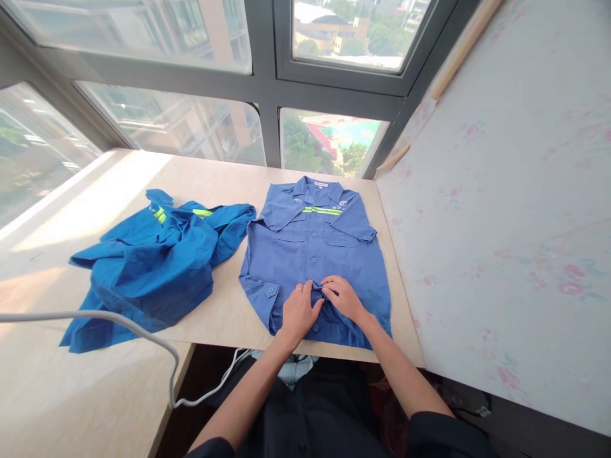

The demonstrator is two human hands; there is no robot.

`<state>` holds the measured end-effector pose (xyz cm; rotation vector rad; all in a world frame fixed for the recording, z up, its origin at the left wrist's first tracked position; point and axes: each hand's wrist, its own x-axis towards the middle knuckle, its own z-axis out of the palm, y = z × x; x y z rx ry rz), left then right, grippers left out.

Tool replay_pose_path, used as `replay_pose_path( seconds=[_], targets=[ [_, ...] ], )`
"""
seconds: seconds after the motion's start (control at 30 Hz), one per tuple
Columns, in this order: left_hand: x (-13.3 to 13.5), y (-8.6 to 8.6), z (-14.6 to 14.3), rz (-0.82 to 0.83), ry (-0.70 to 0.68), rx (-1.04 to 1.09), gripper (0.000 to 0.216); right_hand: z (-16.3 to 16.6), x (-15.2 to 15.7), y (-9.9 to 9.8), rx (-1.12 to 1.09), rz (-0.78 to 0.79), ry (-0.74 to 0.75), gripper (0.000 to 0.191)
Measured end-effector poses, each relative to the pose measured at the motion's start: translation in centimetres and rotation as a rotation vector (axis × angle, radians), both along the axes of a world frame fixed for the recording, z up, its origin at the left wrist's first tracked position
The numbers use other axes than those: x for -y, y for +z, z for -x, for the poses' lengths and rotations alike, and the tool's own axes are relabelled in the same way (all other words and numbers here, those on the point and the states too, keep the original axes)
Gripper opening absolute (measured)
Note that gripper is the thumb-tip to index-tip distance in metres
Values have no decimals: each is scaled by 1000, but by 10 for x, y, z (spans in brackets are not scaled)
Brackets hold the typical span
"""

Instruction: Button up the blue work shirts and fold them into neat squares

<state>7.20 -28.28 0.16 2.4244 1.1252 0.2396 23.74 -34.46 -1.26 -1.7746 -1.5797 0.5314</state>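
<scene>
A blue work shirt [312, 248] with a yellow-green chest stripe lies flat on the wooden table [224, 178], collar towards the window, sleeves folded in. My left hand [298, 312] and my right hand [341, 296] meet at the button placket near the shirt's lower hem. Both pinch the fabric there, fingers closed on it. A ring shows on my left hand.
A second blue shirt [153, 264] lies crumpled on the table to the left. A white cable [143, 334] runs across the table's near left edge and hangs down. A floral-patterned wall [501, 222] closes the right side; windows stand behind the table.
</scene>
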Motion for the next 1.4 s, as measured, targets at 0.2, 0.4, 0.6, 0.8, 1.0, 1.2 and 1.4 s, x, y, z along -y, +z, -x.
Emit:
replay_pose_path(
  seconds=[0.2, 0.4, 0.6, 0.8, 1.0, 1.2, 1.4],
  targets=[
    [-8, 0, -12, 12, 27, 3, 26, -6, 2, 5, -260, 35, -18, 23],
    [-20, -4, -7, 41, 23, 206, 19, -6, 3, 5, -164, -9, -91, 21],
    [-18, -9, -6, 87, 30, 324, 19, 11, 1, 11, 276, -104, -94, 23],
    [-16, -15, -5, 134, 95, 466, 16, 25, 2, 21, 431, -25, -43, 27],
    [-15, -15, -2, 157, 89, 517, 20, 21, 8, 20, 369, -16, -77, 23],
    [-15, -14, -1, 71, 1, 547, 18, 26, 5, 21, 382, -4, -131, 18],
    [-14, -17, -2, -12, -56, 579, 18, 28, 2, 17, 361, -20, -228, 19]
  ],
)
